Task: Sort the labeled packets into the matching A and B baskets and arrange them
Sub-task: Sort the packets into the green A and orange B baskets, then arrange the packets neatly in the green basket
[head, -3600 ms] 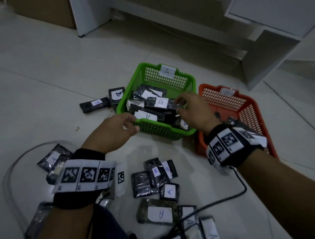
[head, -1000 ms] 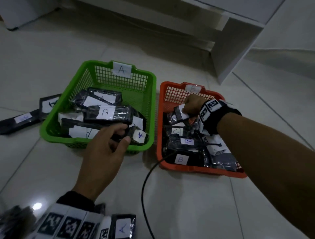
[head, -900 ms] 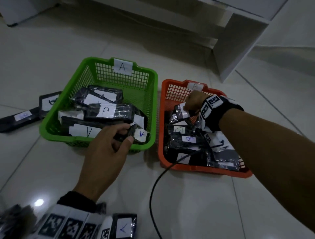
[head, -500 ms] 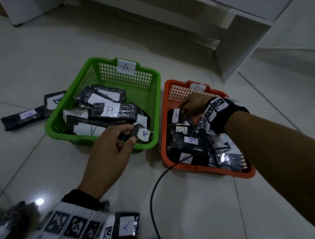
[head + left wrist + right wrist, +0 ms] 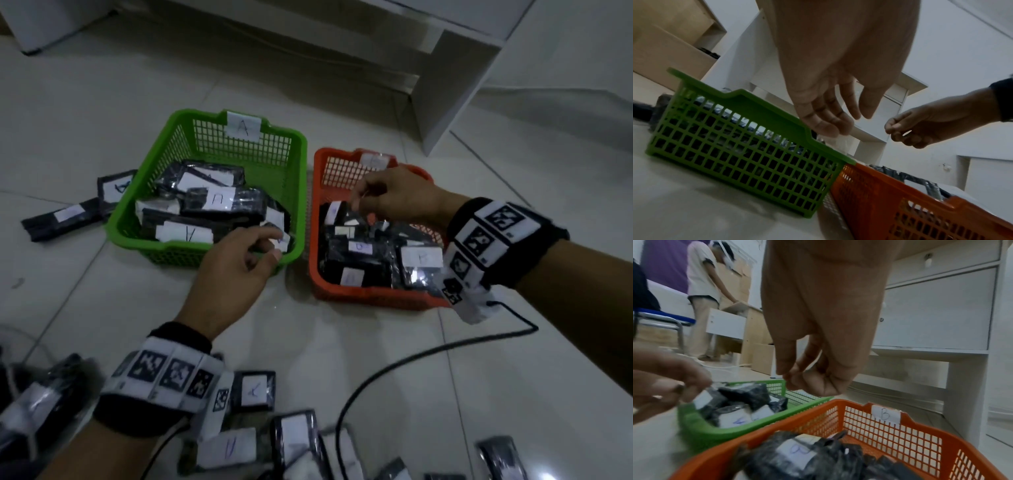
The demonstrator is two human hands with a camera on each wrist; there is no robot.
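at the centre right of the frame the right hand [image 5: 397, 198] has lifted from the orange plastic mesh basket [image 5: 370, 294], fingers curled on nothing, so its labelled black packet [image 5: 334, 214] stays sorted, while the left hand [image 5: 236, 270] pinches a small packet [image 5: 281, 241] at the green plastic mesh basket [image 5: 178, 253].

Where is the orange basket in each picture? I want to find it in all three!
Head view: the orange basket sits right of centre, under the right hand.
Left wrist view: its mesh wall fills the bottom right corner.
Right wrist view: it spans the bottom, B tag on the far rim.
Shared landmark: the green basket touching its left side.
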